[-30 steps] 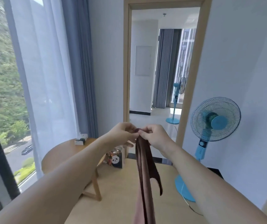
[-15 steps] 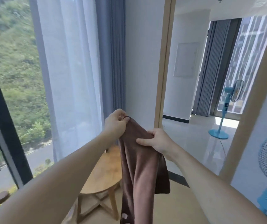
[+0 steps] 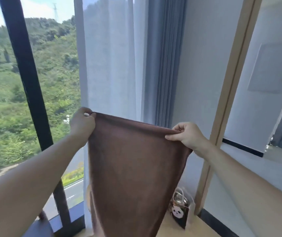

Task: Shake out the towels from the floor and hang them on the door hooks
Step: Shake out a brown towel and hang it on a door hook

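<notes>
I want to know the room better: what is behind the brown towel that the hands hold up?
Behind the brown towel hang a white sheer curtain and a grey curtain. A small panda bag peeks out beside it. Whatever lies directly behind is covered.

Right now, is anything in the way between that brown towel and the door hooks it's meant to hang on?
Cannot tell: no hooks are in view. The left hand and right hand pinch the brown towel's top corners, holding it spread before the curtain.
</notes>
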